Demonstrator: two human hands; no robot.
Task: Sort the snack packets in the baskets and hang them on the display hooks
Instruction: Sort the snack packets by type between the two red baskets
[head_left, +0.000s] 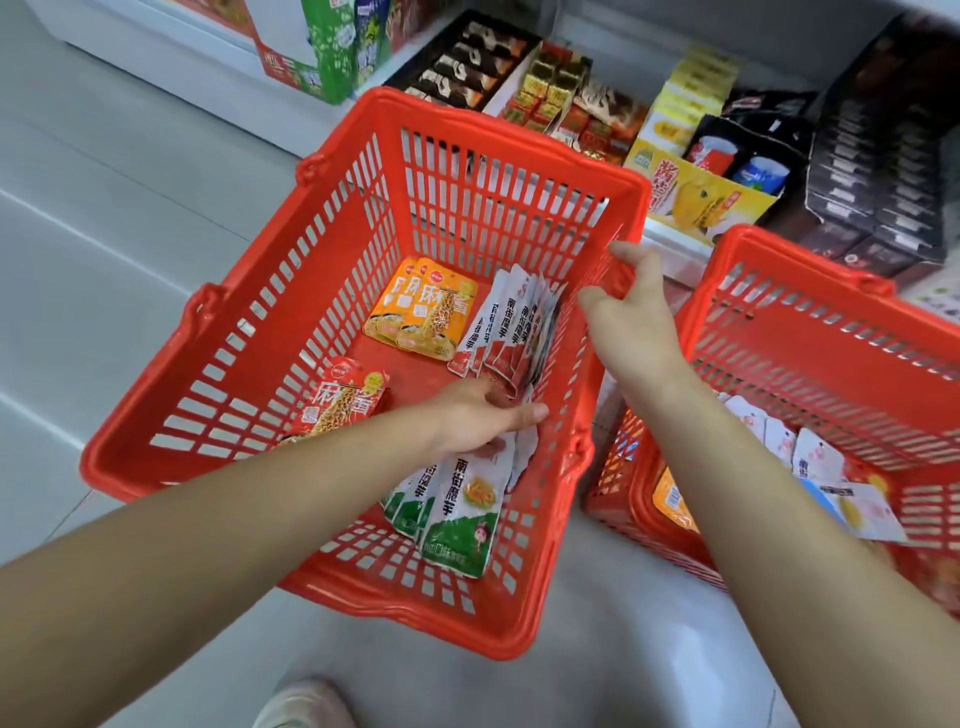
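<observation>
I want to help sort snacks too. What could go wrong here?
The left hand reaches between the red-and-white packets and the green-and-white packets, so it might mix the two piles. The right hand grips the basket rim; a tug could perhaps tilt it and slide the orange packets around.

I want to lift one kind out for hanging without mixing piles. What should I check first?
1. Basket steadied: ok, right hand grips its rim.
2. Left hand on green packets: ok.
3. Left grip firm: cannot tell, fingertips hidden.
4. Orange packets in own pile: ok, apart from the green.
5. Hooks in view: not ok, none visible.
</observation>
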